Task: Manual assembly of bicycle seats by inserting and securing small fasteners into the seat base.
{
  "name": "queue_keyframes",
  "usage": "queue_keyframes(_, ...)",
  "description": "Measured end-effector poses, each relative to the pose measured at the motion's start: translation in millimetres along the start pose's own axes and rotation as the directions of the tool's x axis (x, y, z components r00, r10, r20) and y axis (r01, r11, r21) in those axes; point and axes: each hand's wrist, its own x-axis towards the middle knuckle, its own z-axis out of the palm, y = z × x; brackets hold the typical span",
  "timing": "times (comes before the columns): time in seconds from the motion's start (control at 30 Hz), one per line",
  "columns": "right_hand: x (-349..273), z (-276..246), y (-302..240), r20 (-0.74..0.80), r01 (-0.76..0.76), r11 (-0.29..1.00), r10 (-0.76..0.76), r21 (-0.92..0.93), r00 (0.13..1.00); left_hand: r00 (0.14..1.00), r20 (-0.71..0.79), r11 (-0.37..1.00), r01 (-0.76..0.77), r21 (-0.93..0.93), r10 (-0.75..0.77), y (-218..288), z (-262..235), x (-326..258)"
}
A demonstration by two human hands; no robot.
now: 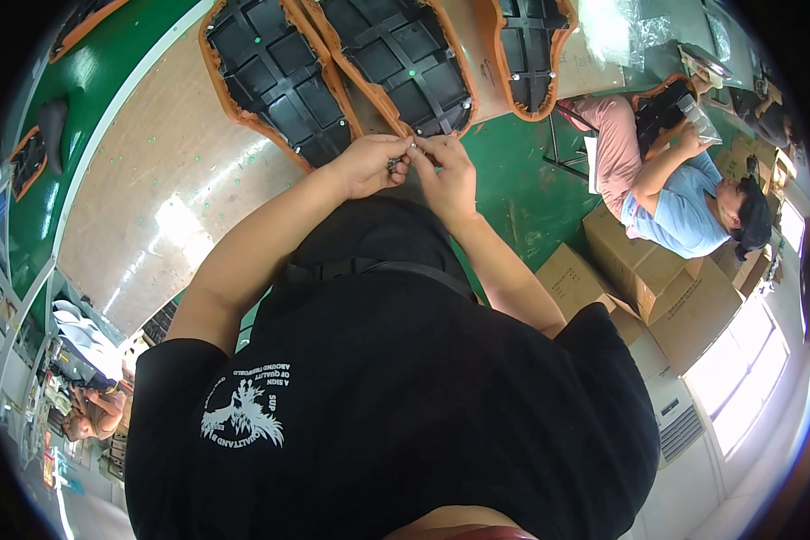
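The bare left hand (pixel 367 168) and right hand (pixel 447 177) are pinching a tiny pale piece (pixel 413 145) near black plastic, orange-edged panels (pixel 398 59); brown cardboard boxes (pixel 628 258) are standing rightward.

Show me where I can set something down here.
Use the speckled tabletop beyond the left forearm, left of the left orange-rimmed seat. A narrow bare strip runs between the middle seat and the right seat. Crowded: where the left and middle seats lie side by side, and past the right seat, among clear plastic.
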Motion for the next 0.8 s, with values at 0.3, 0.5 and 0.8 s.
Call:
queue_keyframes(0.3, 25.9, 0.8, 66.3, 0.229, 0.334, 0.844, -0.258, -0.419, 0.939, 0.990, -0.137, 0.934, 0.018, 0.358, 0.034, 3.9, -21.8, -30.1)
queue_keyframes(0.5, 41.0, 11.0, 58.0, 0.538, 0.629, 0.563, -0.347, -0.536, 0.768, 0.992, -0.077, 0.930, -0.063, 0.363, 0.097, 11.9, -62.8, -60.7)
queue_keyframes(0.8, 49.8, 9.6, 57.7, 0.700, 0.725, 0.307, -0.207, -0.617, 0.683, 0.983, -0.095, 0.927, -0.112, 0.358, 0.156, 23.6, -78.4, -89.6)
